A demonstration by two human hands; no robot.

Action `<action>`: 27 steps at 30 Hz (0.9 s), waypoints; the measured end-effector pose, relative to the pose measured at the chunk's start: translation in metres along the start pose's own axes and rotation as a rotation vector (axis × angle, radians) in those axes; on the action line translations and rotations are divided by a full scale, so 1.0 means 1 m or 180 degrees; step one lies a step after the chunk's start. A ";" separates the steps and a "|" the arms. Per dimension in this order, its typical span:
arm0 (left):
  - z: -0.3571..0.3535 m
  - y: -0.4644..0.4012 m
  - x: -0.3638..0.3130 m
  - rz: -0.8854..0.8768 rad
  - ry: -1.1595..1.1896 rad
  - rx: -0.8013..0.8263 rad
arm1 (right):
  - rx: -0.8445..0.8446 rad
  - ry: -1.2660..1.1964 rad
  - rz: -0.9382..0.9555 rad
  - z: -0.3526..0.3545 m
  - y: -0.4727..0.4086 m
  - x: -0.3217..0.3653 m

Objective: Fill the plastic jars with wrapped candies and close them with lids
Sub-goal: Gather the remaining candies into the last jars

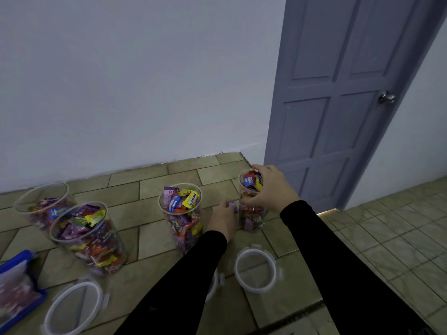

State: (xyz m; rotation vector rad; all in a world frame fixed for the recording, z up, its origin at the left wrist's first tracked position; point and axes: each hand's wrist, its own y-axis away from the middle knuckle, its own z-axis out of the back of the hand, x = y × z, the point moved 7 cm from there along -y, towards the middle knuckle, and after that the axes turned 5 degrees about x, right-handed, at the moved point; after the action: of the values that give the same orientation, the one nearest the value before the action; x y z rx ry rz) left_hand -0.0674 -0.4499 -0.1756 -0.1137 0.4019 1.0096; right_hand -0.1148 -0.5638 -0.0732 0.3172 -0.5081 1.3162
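Jars of wrapped candies stand in a loose row on the tiled floor, and you can place everything against the middle jar (182, 213), the one heaped to its rim with a yellow Mentos packet on top. Far to its left, at the frame's edge, lies a blue-rimmed bag (17, 286) with sweets showing through it. Nearer, still to the left, two more open jars sit touching or nearly so: the back jar (42, 204) looks only partly filled, the front jar (88, 238) is packed almost to the mouth. Below those, a clear clip lid (72, 308) rests flat on the floor. Just to the right of the middle jar, your left hand (223, 217) is low by the floor, fingers pinching a small purple candy (232, 205). Below it a second lid (216, 281) is mostly hidden by your sleeve, and a third lid (256, 270) lies in plain view. Farther right, your right hand (272, 188) is curled round the rim and side of the rightmost jar (251, 209), steadying it; its candy reaches close to the mouth. You seem to be topping off this last jar, with no lid on any jar yet. Next, lift the pinched candy over the rim and drop it in without tipping the jar, then reach for the lid nearest it.
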 end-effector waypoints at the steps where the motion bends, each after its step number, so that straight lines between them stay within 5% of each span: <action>1: 0.002 0.000 -0.001 0.0037 -0.0042 -0.0046 | -0.0028 -0.0010 -0.0002 0.000 0.000 -0.001; 13: 0.025 0.012 -0.002 0.0372 -0.0076 -0.0379 | -0.0298 -0.0738 0.0110 -0.004 0.008 0.001; 23: 0.108 0.036 -0.028 -0.0046 0.1582 -0.1632 | -0.0584 -0.1145 -0.0125 -0.007 0.013 0.001; 27: 0.132 0.044 -0.038 -0.0185 0.1579 -0.1837 | -0.0582 -0.1157 -0.0082 -0.005 0.015 0.008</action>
State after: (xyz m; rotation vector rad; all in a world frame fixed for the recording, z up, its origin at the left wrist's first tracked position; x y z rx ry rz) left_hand -0.0863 -0.4205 -0.0359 -0.9028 0.5417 1.0116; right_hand -0.1275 -0.5511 -0.0740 0.4116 -0.9217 1.1810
